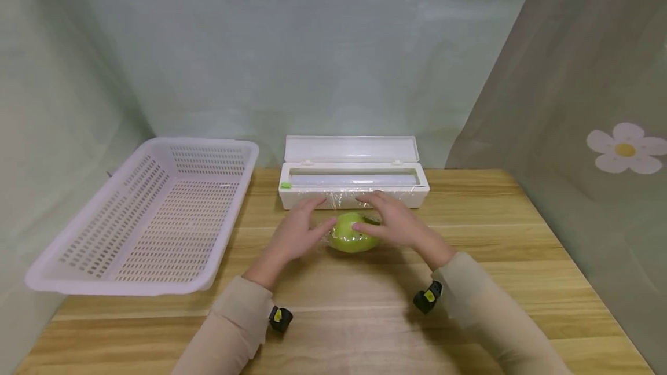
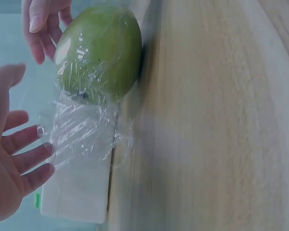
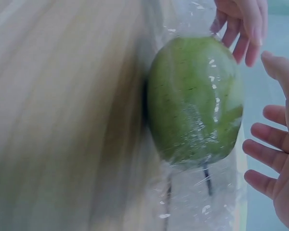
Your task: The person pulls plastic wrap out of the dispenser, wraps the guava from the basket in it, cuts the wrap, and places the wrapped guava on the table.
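Observation:
A green oval fruit (image 1: 352,232) wrapped in clear cling film (image 2: 89,127) lies on the table between the two hands. Loose, crinkled film sticks out past both ends of the fruit. My left hand (image 1: 299,230) hovers at its left side, fingers spread and relaxed, with the fingertips close to the loose film in the left wrist view. On the other side is my right hand (image 1: 396,219), its fingers apart and loosely bent, thumb overlapping the fruit in the head view. Just behind stands a white cling film dispenser (image 1: 354,198), lid raised, with a roll (image 1: 354,180) inside.
To the left, a large white plastic basket (image 1: 245,190) with slotted walls stands on the wood-grain table (image 1: 521,236). A small green piece (image 1: 286,186) sits at the dispenser's left end. Pale curtains (image 1: 333,62) enclose the table at the back and sides.

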`<state>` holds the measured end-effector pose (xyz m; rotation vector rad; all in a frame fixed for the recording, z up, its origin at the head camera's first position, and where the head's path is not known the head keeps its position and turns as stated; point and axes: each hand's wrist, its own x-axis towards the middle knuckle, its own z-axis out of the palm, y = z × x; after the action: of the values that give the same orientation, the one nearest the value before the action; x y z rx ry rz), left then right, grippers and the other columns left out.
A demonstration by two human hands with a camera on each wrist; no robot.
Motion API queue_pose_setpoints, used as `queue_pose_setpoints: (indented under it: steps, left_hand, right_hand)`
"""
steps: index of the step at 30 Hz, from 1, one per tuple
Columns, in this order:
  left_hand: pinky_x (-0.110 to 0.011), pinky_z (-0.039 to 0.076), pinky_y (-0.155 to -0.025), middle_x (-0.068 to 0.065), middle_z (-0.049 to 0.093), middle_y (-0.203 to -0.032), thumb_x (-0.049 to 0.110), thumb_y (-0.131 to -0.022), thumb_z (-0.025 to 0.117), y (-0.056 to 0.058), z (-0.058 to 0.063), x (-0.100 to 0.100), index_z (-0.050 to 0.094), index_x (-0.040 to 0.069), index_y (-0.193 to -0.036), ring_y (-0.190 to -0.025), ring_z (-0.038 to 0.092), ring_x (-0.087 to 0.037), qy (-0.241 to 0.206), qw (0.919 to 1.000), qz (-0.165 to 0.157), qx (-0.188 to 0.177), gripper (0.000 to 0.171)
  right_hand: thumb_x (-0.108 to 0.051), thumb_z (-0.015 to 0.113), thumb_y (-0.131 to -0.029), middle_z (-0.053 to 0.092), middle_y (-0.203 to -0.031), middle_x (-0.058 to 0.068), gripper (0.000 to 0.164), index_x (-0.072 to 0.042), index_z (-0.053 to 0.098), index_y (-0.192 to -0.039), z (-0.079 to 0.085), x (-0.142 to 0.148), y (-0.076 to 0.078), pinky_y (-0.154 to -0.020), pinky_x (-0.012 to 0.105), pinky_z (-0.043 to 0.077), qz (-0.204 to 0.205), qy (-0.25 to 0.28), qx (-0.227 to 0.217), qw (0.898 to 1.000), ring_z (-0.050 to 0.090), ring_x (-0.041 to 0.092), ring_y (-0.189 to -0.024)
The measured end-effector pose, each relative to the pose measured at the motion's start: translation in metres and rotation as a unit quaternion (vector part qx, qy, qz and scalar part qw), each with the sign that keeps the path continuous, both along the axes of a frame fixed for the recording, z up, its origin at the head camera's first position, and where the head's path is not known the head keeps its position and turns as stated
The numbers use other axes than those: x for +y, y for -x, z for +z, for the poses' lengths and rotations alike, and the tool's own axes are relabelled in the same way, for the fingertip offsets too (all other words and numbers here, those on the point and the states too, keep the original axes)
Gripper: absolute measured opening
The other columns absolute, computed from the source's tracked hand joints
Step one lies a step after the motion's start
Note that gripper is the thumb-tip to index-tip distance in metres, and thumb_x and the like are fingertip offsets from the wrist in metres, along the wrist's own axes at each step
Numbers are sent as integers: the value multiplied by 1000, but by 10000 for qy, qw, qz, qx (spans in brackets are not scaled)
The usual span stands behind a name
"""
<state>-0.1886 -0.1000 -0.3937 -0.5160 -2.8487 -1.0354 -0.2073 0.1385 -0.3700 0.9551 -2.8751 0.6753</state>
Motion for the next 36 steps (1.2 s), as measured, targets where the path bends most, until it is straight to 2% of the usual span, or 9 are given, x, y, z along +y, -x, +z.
queue_pose_setpoints:
  steps: [5,8,13,20,29,32,36]
  left_hand:
    - [-49,35,-108,-15,50,-138,39,-92,57,5,-1,-6,48,5,-135,-129,44,-33,-241,9978,481,399,55]
    - [-49,36,-107,-18,50,-136,32,-90,61,7,-1,-8,49,3,-132,-127,45,-35,-358,9946,832,510,52]
    - [-51,37,-106,-21,41,-137,25,-87,65,13,-3,-14,45,1,-135,-125,43,-38,-597,9878,1347,499,58]
    - [-51,35,-108,-20,30,-144,29,-84,67,24,-5,-21,33,5,-143,-132,35,-38,-894,9752,2003,295,72]
    - [-51,25,-114,-25,26,-151,36,-87,65,37,-10,-27,23,-1,-147,-137,29,-41,-1048,9718,2106,-163,81]
    - [-51,27,-113,-24,35,-147,35,-87,64,42,-12,-28,29,0,-145,-135,34,-39,-1185,9711,2063,-198,76]
    - [-50,34,-108,-20,50,-133,32,-87,66,47,-14,-29,42,4,-135,-127,45,-36,-1439,9691,1993,-178,61]
  right_hand:
    - [-49,61,-87,56,-131,9,63,-9,51,-135,9,-7,7,-102,44,44,128,-7,-44,9999,53,26,-121]
    - [-48,61,-88,56,-132,10,62,-8,51,-134,15,-12,11,-103,44,42,204,-20,-78,9998,53,26,-122]
    - [-48,60,-88,55,-133,8,60,-10,51,-134,22,-23,18,-102,42,43,285,-68,-226,9993,53,25,-121]
    - [-43,61,-90,55,-133,8,56,-9,52,-134,33,-41,28,-102,42,44,468,-85,-322,9984,53,25,-120]
    - [-42,59,-91,55,-135,7,55,-9,51,-135,42,-64,38,-100,38,45,658,-231,-403,9967,54,24,-118]
    - [-41,58,-92,54,-135,8,54,-8,50,-135,45,-72,41,-100,38,45,683,-255,-498,9961,55,24,-118]
    - [-39,58,-93,57,-132,9,52,-6,52,-132,45,-83,45,-99,36,46,781,-267,-485,9954,56,24,-116]
